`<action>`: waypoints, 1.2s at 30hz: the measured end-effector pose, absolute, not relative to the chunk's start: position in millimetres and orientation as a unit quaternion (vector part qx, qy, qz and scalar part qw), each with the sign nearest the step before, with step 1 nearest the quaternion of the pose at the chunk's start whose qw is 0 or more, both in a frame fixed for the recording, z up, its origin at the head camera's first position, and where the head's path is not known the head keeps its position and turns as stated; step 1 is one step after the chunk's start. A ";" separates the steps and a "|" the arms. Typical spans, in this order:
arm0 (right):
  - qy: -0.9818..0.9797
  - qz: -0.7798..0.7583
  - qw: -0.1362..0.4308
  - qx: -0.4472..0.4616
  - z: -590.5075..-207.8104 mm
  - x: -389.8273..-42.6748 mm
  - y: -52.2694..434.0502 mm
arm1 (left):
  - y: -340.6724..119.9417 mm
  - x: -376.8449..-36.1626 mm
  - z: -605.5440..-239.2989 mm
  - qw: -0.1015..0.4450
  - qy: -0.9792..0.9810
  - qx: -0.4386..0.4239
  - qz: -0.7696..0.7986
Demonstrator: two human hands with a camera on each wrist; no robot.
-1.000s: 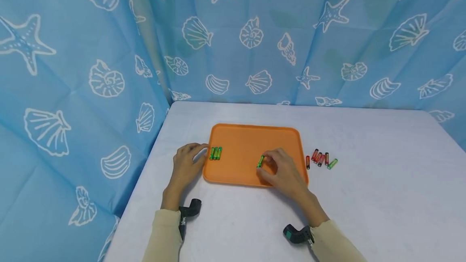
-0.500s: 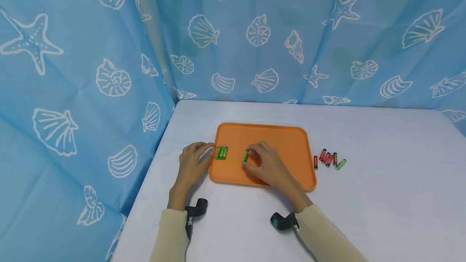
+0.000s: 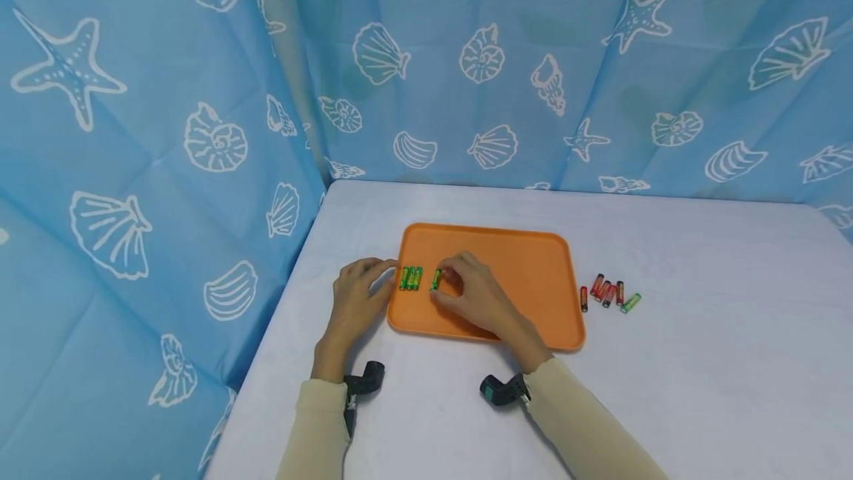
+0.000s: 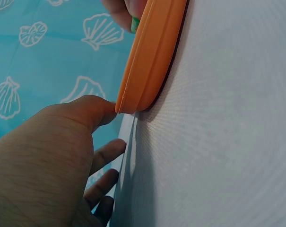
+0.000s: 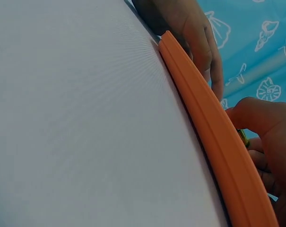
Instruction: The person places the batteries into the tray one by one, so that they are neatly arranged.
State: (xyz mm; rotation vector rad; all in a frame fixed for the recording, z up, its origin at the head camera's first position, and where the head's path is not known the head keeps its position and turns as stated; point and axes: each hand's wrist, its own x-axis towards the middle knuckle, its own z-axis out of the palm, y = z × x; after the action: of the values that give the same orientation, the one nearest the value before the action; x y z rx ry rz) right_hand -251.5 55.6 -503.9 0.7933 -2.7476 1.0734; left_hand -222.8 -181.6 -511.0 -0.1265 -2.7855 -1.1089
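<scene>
An orange tray (image 3: 520, 258) lies on the white table. At its left end three green batteries (image 3: 410, 278) lie side by side. My right hand (image 3: 466, 291) pinches another green battery (image 3: 436, 279) just right of that row, low over the tray. My left hand (image 3: 356, 295) rests on the table against the tray's left rim (image 4: 152, 56), thumb touching it, fingers relaxed. In the right wrist view the tray's rim (image 5: 213, 137) hides most of the held battery.
Several red batteries (image 3: 603, 291) and one green battery (image 3: 630, 303) lie on the table right of the tray. A blue curtain with shells (image 3: 426, 65) closes off the back and left sides. The table's left edge is close to my left hand.
My right hand has carried the green battery leftward across the tray, from its middle to just beside the row of three. The left hand has stayed at the rim.
</scene>
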 end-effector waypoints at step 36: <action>-0.900 0.337 0.023 0.276 -504.8 -262.4 46.3 | -181.2 -220.4 -508.4 0.071 -0.927 -0.044 -0.366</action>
State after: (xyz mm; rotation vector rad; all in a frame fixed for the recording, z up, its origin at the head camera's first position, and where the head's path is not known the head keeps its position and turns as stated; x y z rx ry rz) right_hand -262.4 46.3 -504.8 0.8538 -2.7859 1.0431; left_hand -220.4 -181.2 -508.4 -0.1322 -2.7870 -1.1000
